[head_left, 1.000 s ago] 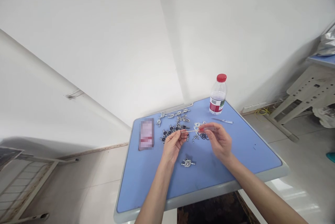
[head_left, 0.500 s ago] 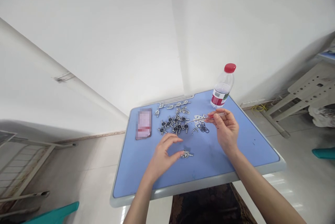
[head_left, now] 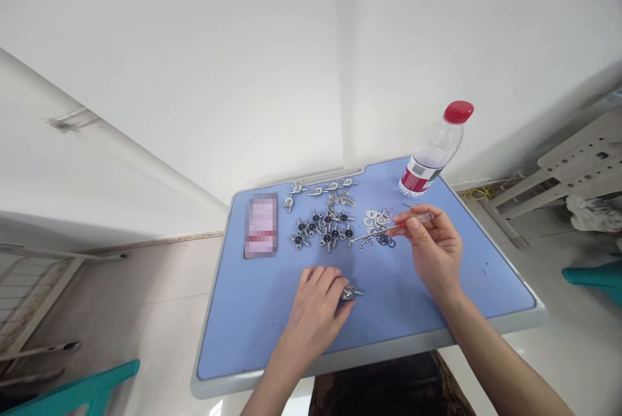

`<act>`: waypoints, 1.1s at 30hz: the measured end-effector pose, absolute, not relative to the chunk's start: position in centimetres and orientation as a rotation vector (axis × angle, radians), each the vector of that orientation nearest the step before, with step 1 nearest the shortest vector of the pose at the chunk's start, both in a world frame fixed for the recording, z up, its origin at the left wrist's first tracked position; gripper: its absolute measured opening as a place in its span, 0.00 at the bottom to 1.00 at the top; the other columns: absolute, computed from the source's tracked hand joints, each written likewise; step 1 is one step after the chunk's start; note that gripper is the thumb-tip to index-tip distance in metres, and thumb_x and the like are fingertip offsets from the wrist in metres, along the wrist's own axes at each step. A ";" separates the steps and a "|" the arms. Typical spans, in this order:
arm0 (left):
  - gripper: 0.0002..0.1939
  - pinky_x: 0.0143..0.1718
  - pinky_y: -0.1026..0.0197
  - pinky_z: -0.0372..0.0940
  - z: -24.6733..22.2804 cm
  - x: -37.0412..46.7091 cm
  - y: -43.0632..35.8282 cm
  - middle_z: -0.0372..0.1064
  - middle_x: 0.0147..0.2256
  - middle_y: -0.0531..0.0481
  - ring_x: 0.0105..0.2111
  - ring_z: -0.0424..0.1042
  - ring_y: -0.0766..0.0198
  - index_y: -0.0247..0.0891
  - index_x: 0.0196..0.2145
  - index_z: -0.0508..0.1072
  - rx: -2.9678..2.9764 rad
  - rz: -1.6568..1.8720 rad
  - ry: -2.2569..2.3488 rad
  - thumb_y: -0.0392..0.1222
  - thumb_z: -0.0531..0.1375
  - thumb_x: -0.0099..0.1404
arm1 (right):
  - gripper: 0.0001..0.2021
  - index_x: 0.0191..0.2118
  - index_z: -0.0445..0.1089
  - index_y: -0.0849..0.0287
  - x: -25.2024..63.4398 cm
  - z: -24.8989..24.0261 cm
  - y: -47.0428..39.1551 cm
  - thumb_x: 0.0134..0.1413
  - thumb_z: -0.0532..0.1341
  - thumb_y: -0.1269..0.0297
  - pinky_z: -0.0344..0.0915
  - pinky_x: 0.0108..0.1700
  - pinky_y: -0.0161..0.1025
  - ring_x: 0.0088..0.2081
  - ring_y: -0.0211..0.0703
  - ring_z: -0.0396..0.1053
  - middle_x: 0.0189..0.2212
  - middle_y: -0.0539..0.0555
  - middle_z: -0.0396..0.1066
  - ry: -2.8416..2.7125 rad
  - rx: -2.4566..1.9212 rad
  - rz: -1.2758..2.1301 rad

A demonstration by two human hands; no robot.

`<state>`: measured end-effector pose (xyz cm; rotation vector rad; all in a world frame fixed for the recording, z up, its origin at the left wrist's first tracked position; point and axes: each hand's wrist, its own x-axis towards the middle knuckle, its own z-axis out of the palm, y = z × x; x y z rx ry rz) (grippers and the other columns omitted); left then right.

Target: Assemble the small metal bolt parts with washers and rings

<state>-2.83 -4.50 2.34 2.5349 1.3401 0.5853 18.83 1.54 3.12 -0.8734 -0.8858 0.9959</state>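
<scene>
My right hand (head_left: 436,251) grips a screwdriver (head_left: 413,221) by its clear red handle, its thin shaft pointing left over the small parts. Low over the front of the table, my left hand (head_left: 318,306) has its fingers curled round a small metal fitting (head_left: 348,293) with a short stem sticking out to the right. Beyond the hands lies a cluster of similar metal fittings with black round centres (head_left: 327,234). Right of them are flat metal plates (head_left: 376,216), dark rubber rings (head_left: 387,241) and tiny metal balls (head_left: 365,244).
The blue table (head_left: 253,319) stands against a white wall. Further metal fittings (head_left: 318,190) lie along its back edge. A phone (head_left: 261,225) rests at the left, and a red-capped bottle (head_left: 422,173) stands at the back right. Teal stools (head_left: 92,390) show at both sides.
My left hand has come down and closed on the metal fitting at the front. My right hand still holds the screwdriver, with its tip slightly lower. The view has shifted a little.
</scene>
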 end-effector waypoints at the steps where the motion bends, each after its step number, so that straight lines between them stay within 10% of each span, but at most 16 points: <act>1: 0.05 0.42 0.53 0.58 2.2 -2.8 -4.5 0.70 0.38 0.46 0.38 0.68 0.57 0.38 0.39 0.71 2.532 0.579 1.339 0.35 0.59 0.65 | 0.09 0.42 0.68 0.55 18.8 3.1 1.5 0.56 0.64 0.63 0.76 0.35 0.45 0.31 0.43 0.75 0.32 0.51 0.75 -0.885 -0.879 0.995; 33: 0.04 0.32 0.59 0.65 1.0 -1.6 -5.1 0.69 0.36 0.49 0.34 0.68 0.60 0.37 0.37 0.70 2.417 0.560 1.343 0.32 0.56 0.66 | 0.18 0.57 0.65 0.53 18.7 3.1 0.1 0.62 0.59 0.69 0.72 0.35 0.39 0.31 0.39 0.71 0.31 0.51 0.72 -1.468 -1.069 1.071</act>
